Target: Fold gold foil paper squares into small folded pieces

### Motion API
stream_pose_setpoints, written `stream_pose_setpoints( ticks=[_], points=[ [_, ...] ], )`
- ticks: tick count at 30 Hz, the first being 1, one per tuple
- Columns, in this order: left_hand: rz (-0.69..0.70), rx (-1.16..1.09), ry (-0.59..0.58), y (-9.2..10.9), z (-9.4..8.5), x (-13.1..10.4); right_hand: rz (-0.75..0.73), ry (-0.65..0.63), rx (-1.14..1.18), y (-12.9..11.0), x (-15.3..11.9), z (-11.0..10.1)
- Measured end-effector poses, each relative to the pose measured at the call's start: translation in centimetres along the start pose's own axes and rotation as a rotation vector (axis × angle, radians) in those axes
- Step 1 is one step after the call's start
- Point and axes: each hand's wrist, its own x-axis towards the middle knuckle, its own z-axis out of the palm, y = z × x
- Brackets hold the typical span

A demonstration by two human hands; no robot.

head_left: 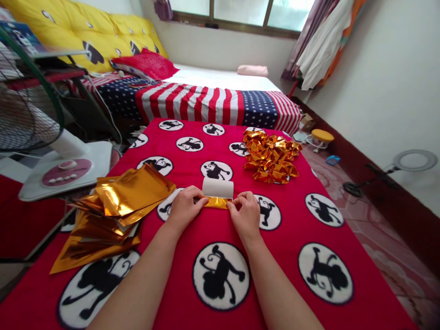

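Observation:
A sheet of gold foil paper (217,202) lies near the middle of the red cloth, its near edge folded or rolled to a gold strip and its white side showing beyond. My left hand (187,205) pinches the strip's left end between thumb and fingers. At the right end, my right hand (244,211) grips the same strip, fingers curled. To the left rests a loose stack of flat gold foil sheets (134,192). A heap of folded gold foil pieces (270,156) sits at the far right of the cloth.
The red cloth (285,284) with monkey prints covers the table. A fan (65,151) stands at the left. Behind the table is a bed (206,103) with a flag-patterned cover. A yellow stool (322,135) and a ring light (415,160) are on the right.

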Motion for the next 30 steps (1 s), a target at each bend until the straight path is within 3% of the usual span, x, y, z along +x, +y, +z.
stream_pose_setpoints(
  ticks=[5, 13, 30],
  points=[
    [0.011, -0.036, -0.021, -0.3, -0.1, 0.0, -0.025, 0.013, -0.007, -0.2, -0.1, -0.1],
    [-0.049, 0.002, 0.076, -0.6, 0.4, 0.1, -0.007, 0.012, -0.104, -0.6, 0.1, 0.0],
    [-0.061, 0.060, 0.066, -0.5, 0.4, 0.3, 0.050, -0.066, -0.254, -1.2, 0.3, -0.3]
  ],
)
